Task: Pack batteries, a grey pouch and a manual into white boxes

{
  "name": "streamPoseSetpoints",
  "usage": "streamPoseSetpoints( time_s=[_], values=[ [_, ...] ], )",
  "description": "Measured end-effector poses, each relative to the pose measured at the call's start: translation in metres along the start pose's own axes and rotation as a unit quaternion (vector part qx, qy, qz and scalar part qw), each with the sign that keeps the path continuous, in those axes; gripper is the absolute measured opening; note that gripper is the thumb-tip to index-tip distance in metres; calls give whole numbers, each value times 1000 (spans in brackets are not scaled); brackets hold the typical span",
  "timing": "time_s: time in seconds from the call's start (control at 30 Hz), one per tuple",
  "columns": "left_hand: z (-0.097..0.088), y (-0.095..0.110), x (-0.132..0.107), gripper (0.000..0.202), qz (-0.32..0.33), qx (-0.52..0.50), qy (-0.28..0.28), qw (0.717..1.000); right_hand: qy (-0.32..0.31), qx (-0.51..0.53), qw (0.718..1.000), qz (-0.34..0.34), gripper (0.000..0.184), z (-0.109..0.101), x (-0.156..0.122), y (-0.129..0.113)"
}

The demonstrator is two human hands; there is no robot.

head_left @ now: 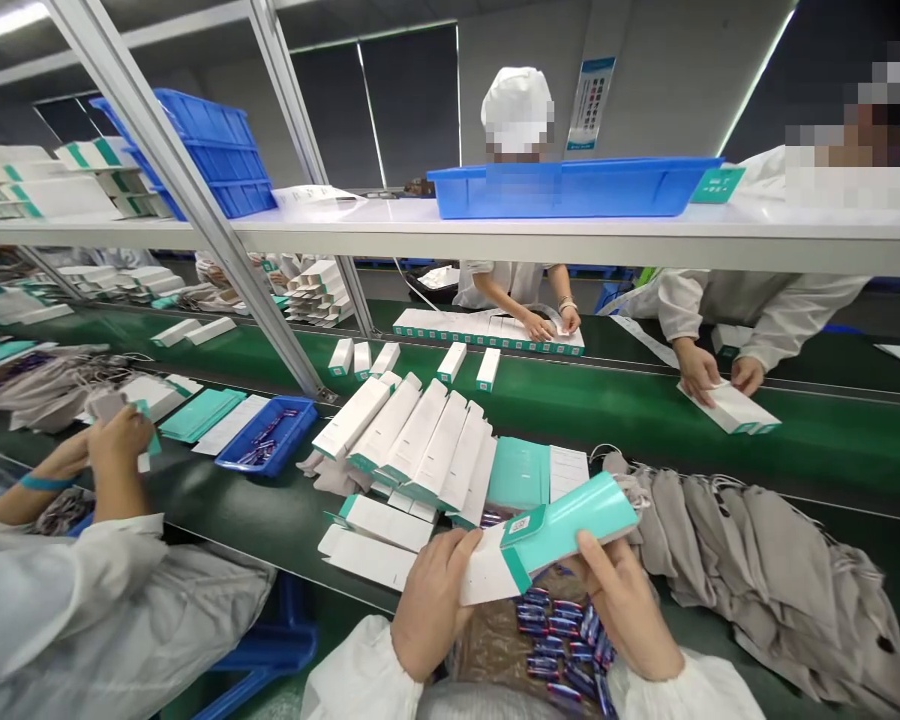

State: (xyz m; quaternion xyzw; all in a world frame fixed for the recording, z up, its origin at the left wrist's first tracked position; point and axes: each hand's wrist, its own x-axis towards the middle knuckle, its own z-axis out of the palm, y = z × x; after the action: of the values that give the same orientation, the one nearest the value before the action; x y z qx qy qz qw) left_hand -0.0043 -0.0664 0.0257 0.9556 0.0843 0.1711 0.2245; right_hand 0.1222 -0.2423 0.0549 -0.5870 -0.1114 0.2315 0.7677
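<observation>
The fingers of my left hand (pixel 435 600) are clamped on a white box (pixel 487 578), which I hold tilted in front of me. My right hand (pixel 626 605) pinches a curved teal sheet (pixel 581 515), with the thumb (pixel 594 558) on its near side; the other fingers are mostly hidden. The sheet meets the box at its right end, beside a teal flap (pixel 523 527), but I cannot tell if its end is inside. If I press too hard there, I think the sheet could crease or the flap could bend, because both look thin. Too strong a left grip may dent the box wall.

Just below lie many loose batteries (pixel 544 645); my right sleeve (pixel 690 690), if too low, could scatter them. Farther left, white boxes (pixel 412 440) lean in a pile, and a careless bump may make them slide. To the right are heaped grey pouches (pixel 757 570).
</observation>
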Motion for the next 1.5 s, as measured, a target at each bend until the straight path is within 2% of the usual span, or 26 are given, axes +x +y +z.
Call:
streamPoseSetpoints(
  time_s=[0.1,0.2,0.3,0.4,0.47,0.57,0.73,0.77,0.8,0.87,0.93,0.97,1.07,1.13,1.17,1.23,1.33,1.43,1.5],
  values=[
    [2,9,-1,49,-23,-60,-5,998,-20,-75,997,-29,62,7,-2,23],
    [5,22,-4,50,-70,-150,-13,986,-7,-117,991,-63,70,14,-5,36],
    [7,31,-4,55,-106,-255,-50,960,14,-150,982,-110,69,8,-1,18],
    [6,36,-2,58,-119,-330,-81,933,7,-236,956,-173,50,-4,11,-20],
    [6,39,0,59,-108,-368,-81,920,-68,-317,926,-194,37,-7,17,-40],
    [8,41,3,60,-84,-403,-72,908,-201,-403,872,-190,23,0,16,-54],
    [14,38,4,59,-83,-415,-66,903,-242,-495,813,-189,20,15,13,-61],
    [16,37,4,59,-81,-420,-65,902,-251,-498,809,-185,21,14,16,-61],
    [17,37,4,58,-80,-427,-63,898,-250,-486,817,-184,22,11,21,-59],
    [18,36,7,57,-86,-454,-55,885,-203,-448,850,-189,30,1,32,-49],
    [17,36,11,55,-114,-495,-34,861,-152,-462,858,-164,38,-14,44,-29],
    [17,36,13,54,-137,-521,-23,842,-148,-496,845,-136,37,-22,48,-15],
    [13,39,18,51,-223,-602,-7,767,-197,-591,781,-44,17,-41,46,28],
    [11,42,21,52,-257,-638,-14,726,-205,-625,754,-9,27,-48,37,51],
    [11,43,22,52,-260,-644,-17,719,-201,-637,744,0,30,-50,32,59],
    [10,44,23,50,-249,-639,-23,728,-193,-644,740,8,29,-52,26,69],
    [9,43,25,46,-218,-601,-40,768,-193,-621,760,20,23,-58,29,70],
    [8,42,26,48,-176,-559,-50,809,-169,-565,808,20,15,-63,43,53],
    [7,42,27,57,-154,-542,-48,825,-137,-508,850,-6,18,-60,51,30]
  ],
)
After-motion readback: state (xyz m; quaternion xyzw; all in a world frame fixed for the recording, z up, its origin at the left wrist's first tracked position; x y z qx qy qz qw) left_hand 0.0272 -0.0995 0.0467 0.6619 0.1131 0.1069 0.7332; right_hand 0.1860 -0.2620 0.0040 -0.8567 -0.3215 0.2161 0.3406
